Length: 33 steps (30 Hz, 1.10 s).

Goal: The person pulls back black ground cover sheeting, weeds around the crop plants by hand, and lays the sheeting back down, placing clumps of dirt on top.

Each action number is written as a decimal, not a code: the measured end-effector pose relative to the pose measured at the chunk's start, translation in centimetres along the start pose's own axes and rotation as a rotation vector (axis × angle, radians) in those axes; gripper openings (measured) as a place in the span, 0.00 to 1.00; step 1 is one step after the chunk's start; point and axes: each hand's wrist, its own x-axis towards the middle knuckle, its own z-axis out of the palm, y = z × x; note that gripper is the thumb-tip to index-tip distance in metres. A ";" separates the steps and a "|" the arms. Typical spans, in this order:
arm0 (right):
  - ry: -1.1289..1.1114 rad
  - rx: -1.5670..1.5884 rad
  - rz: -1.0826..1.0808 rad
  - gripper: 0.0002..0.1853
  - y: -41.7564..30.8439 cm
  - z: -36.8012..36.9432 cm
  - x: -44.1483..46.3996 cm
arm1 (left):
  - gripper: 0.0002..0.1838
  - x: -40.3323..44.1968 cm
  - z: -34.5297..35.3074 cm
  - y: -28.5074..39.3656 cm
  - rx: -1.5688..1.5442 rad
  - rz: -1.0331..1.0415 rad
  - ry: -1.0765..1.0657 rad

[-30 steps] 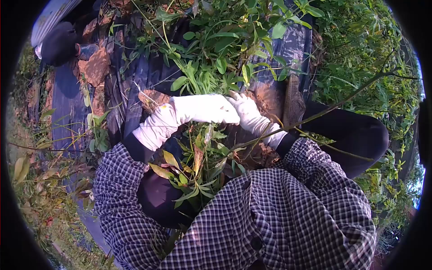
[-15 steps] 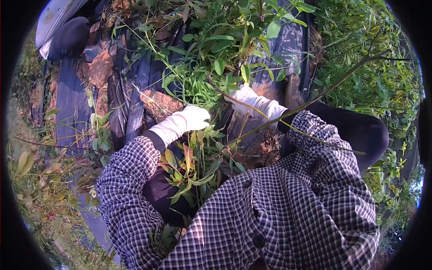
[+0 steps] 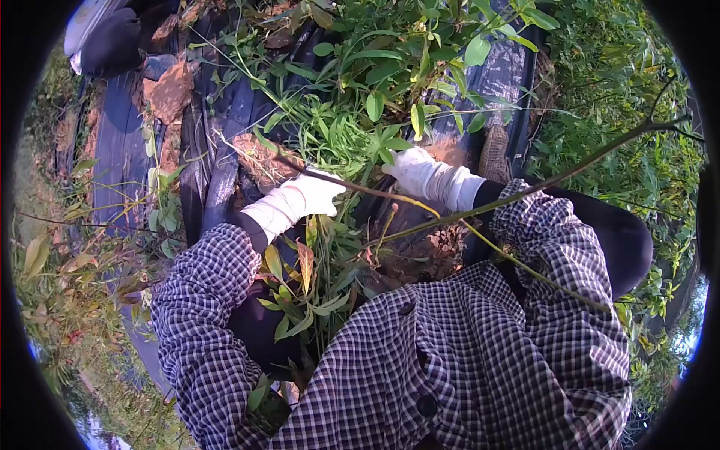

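Observation:
Both my hands wear white gloves wrapped at the wrists. My left hand (image 3: 316,193) is at the near left side of a tuft of narrow green weeds (image 3: 336,139); its fingers are curled, and what they may hold is hidden. Across the tuft, my right hand (image 3: 411,171) touches its right edge, fingers bent in and partly covered by leaves. A bare brown-green branch (image 3: 525,187) passes in front of my right forearm, close to the camera, its tip over my left hand. Below my left hand stand leafy stems (image 3: 304,289), some leaves yellow and reddish.
Dark plastic sheeting (image 3: 120,165) covers the ground in strips, with reddish rocks (image 3: 169,91) on it. A brown shoe (image 3: 494,154) stands right of my right hand. Dense greenery (image 3: 607,90) fills the right side. Another person's dark-clad knee (image 3: 109,45) shows at upper left.
The view has shifted slightly. My left hand has moved a little left, its fingers turned further down. My right hand stays beside the tuft. The branch tip now reaches further left, over my left hand.

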 end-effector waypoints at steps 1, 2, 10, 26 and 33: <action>-0.113 -0.005 0.013 0.14 -0.2 -0.7 0.3 | 0.33 0.3 3.0 -1.8 0.026 0.048 0.090; -0.299 0.081 0.001 0.18 -0.6 -3.3 0.5 | 0.33 0.1 -2.5 3.2 0.118 -0.140 -0.170; -0.247 0.202 -0.279 0.19 1.8 -1.3 0.5 | 0.35 -2.1 -3.4 5.2 0.215 0.073 0.172; -0.289 0.282 -0.306 0.19 2.2 -6.0 -1.8 | 0.12 -0.8 -1.5 7.5 0.332 0.054 0.186; -0.429 0.264 -0.294 0.23 0.8 -6.8 -1.4 | 0.38 2.3 1.0 13.8 -0.349 -0.472 -0.018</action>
